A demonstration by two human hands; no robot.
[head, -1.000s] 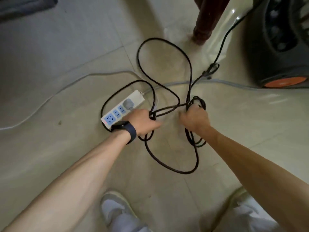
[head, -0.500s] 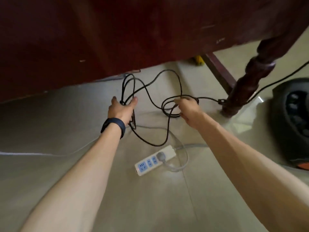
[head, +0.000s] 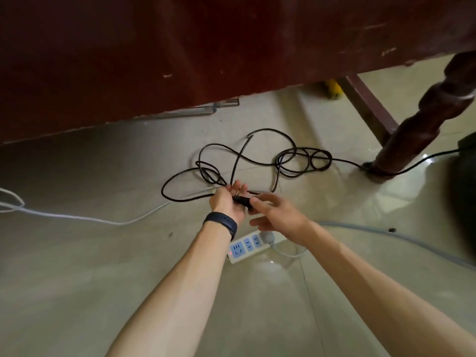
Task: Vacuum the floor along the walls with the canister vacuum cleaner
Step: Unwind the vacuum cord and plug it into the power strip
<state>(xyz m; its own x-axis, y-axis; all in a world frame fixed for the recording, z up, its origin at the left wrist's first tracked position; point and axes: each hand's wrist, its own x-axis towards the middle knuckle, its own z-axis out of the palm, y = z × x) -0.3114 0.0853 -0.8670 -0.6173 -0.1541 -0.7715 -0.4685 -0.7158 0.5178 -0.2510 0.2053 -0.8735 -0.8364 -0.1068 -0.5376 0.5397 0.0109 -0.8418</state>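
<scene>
A black power cord [head: 260, 161] lies in loose loops on the tiled floor and runs right past a table leg to the dark canister vacuum [head: 463, 191] at the right edge. My left hand [head: 228, 202], palm up with a dark wristband, holds the cord's black plug [head: 242, 200]. My right hand [head: 277, 215] pinches the same plug from the right with thumb and forefinger. Just below both hands lies a white power strip [head: 247, 247] with blue sockets, a red light lit and one grey plug in it.
A dark red wooden table [head: 180, 52] hangs over the far floor; its turned leg [head: 417, 124] stands at right. A white cable [head: 77, 217] trails left, a grey cable [head: 386, 235] curves right. A yellow object [head: 333, 90] lies under the table.
Both hands let go of the cord loops, which now lie on the floor, and came together nearer me on the plug, above the power strip.
</scene>
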